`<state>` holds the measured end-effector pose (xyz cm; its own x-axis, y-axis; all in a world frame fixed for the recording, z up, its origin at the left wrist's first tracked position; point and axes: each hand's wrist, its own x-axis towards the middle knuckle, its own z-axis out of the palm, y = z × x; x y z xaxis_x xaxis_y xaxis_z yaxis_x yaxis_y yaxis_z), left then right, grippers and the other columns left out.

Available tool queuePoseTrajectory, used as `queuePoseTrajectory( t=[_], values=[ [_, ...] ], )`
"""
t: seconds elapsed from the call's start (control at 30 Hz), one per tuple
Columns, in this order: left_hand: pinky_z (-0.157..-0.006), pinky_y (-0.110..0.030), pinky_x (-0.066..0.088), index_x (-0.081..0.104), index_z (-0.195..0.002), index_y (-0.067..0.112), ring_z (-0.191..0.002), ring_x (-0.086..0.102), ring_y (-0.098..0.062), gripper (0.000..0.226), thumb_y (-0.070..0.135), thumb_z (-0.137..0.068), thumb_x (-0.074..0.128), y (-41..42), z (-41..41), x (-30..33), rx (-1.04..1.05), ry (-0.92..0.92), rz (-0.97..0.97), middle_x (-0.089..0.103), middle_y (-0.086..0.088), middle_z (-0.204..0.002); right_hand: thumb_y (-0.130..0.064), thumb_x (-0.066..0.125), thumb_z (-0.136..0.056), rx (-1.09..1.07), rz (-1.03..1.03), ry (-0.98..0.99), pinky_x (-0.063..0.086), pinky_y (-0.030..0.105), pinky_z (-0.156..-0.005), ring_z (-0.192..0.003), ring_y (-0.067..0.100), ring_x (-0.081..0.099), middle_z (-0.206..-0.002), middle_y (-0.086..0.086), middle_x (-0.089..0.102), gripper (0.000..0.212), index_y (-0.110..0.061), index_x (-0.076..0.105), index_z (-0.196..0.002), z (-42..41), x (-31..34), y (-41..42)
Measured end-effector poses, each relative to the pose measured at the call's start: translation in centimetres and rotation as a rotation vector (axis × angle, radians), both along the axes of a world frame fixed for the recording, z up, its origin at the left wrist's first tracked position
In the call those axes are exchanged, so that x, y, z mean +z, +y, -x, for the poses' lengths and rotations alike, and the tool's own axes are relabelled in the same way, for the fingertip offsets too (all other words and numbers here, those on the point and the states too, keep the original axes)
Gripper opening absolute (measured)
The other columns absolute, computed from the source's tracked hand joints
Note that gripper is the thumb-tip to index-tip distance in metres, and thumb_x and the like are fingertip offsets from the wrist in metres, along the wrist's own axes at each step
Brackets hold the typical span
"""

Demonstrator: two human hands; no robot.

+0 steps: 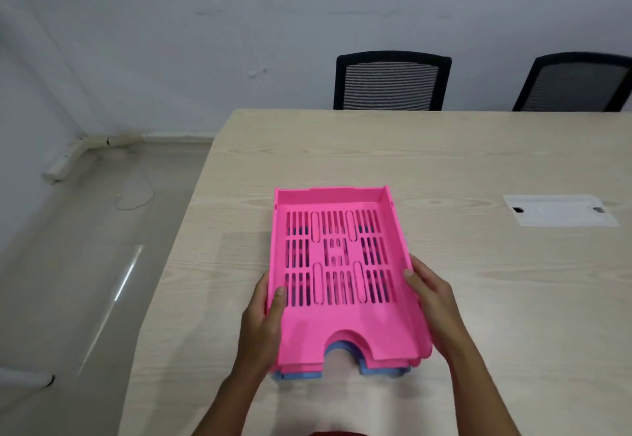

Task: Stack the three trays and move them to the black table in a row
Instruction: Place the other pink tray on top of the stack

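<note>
A stack of slotted plastic trays sits near the front left of the light wooden table [478,162]. The top tray [337,319] is pink, a second pink rim shows just beneath it, and a blue tray [383,371] peeks out at the bottom front edge. My left hand [263,319] grips the stack's left side with the thumb over the pink rim. My right hand [431,302] grips the right side, thumb on the rim as well. Whether the stack rests on the table or is lifted slightly, I cannot tell. No black table is in view.
A white cable hatch [561,210] is set into the table at the right. Two black mesh chairs [391,81] [574,83] stand at the far edge. The table's left edge drops to a grey floor [68,281] with a cable duct [68,158] by the wall.
</note>
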<state>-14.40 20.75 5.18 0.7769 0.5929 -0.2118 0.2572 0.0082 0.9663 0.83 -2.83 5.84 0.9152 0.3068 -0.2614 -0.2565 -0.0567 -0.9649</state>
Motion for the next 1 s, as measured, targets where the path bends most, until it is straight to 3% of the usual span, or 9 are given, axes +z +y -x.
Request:
queuePoseTrajectory(
  t=[0.1, 0.2, 0.3, 0.4, 0.5, 0.6, 0.8, 1.0],
  values=[
    [-0.094, -0.045, 0.055, 0.053, -0.128, 0.041, -0.109, 0.068, -0.015, 0.030, 0.042, -0.098, 0.052, 0.1, -0.2, -0.6, 0.009, 0.001, -0.019, 0.070, 0.008, -0.119, -0.020, 0.063, -0.097, -0.001, 0.016, -0.031, 0.058, 0.042, -0.092, -0.112, 0.016, 0.071, -0.127, -0.010, 0.073, 0.039, -0.039, 0.065, -0.131, 0.3, -0.9, -0.2],
    [-0.086, -0.042, 0.058, 0.056, -0.115, 0.045, -0.100, 0.071, -0.017, 0.022, 0.041, -0.094, 0.051, 0.2, -0.4, -0.6, 0.033, 0.006, -0.020, 0.072, 0.007, -0.110, -0.018, 0.063, -0.098, -0.006, 0.027, -0.030, 0.058, 0.035, -0.090, -0.111, 0.009, 0.071, -0.121, -0.017, 0.074, 0.035, -0.044, 0.068, -0.121, -0.2, -0.7, -0.4],
    [-0.092, -0.049, 0.055, 0.062, -0.113, 0.035, -0.102, 0.070, -0.021, 0.019, 0.037, -0.097, 0.052, 0.7, -0.8, -0.3, 0.110, 0.002, 0.008, 0.072, 0.001, -0.109, -0.023, 0.063, -0.098, -0.026, 0.070, -0.012, 0.060, 0.025, -0.075, -0.099, -0.002, 0.072, -0.108, -0.026, 0.076, 0.030, -0.050, 0.072, -0.106, -0.7, -0.4, -0.6],
    [-0.102, -0.059, 0.047, 0.060, -0.125, 0.020, -0.117, 0.062, -0.033, 0.038, 0.043, -0.096, 0.053, 1.9, -1.9, -0.5, 0.144, 0.042, 0.123, 0.067, -0.011, -0.125, -0.028, 0.064, -0.096, -0.092, 0.136, -0.015, 0.059, 0.036, -0.087, -0.105, 0.006, 0.071, -0.111, -0.014, 0.076, 0.022, -0.037, 0.073, -0.114, -1.5, -0.9, -0.7],
    [-0.106, -0.064, 0.042, 0.051, -0.139, 0.019, -0.125, 0.057, -0.040, 0.057, 0.054, -0.095, 0.049, 3.2, -3.4, -1.0, 0.060, 0.114, 0.309, 0.060, -0.016, -0.137, -0.038, 0.065, -0.094, -0.042, 0.147, 0.035, 0.049, 0.048, -0.106, -0.121, 0.018, 0.063, -0.131, -0.001, 0.067, 0.044, -0.020, 0.062, -0.135, -2.7, -0.7, -0.3],
    [-0.108, -0.064, 0.039, 0.047, -0.145, 0.022, -0.127, 0.056, -0.042, 0.065, 0.058, -0.091, 0.053, 3.6, -4.3, -1.1, -0.044, 0.146, 0.416, 0.059, -0.018, -0.140, -0.052, 0.067, -0.086, 0.104, 0.112, 0.135, 0.051, 0.053, -0.104, -0.117, 0.023, 0.068, -0.132, 0.003, 0.069, 0.064, -0.021, 0.056, -0.141, -3.4, -0.8, 0.4],
    [-0.102, -0.062, 0.046, 0.055, -0.139, 0.018, -0.109, 0.068, -0.040, 0.054, 0.047, -0.093, 0.054, 3.0, -4.7, -1.5, -0.053, 0.132, 0.503, 0.070, -0.020, -0.124, -0.050, 0.055, -0.096, 0.170, 0.001, 0.309, 0.047, 0.059, -0.105, -0.109, 0.033, 0.071, -0.121, 0.010, 0.075, 0.049, -0.023, 0.058, -0.137, -3.7, -2.5, 0.2],
    [-0.107, -0.063, 0.041, 0.049, -0.144, 0.021, -0.117, 0.065, -0.037, 0.067, 0.054, -0.086, 0.058, 3.6, -4.5, -1.5, -0.049, 0.141, 0.422, 0.068, -0.014, -0.130, -0.058, 0.055, -0.092, 0.162, -0.037, 0.330, 0.046, 0.059, -0.106, -0.106, 0.035, 0.071, -0.118, 0.013, 0.076, 0.057, -0.021, 0.062, -0.134, -3.9, -3.2, 0.6]
  ],
)
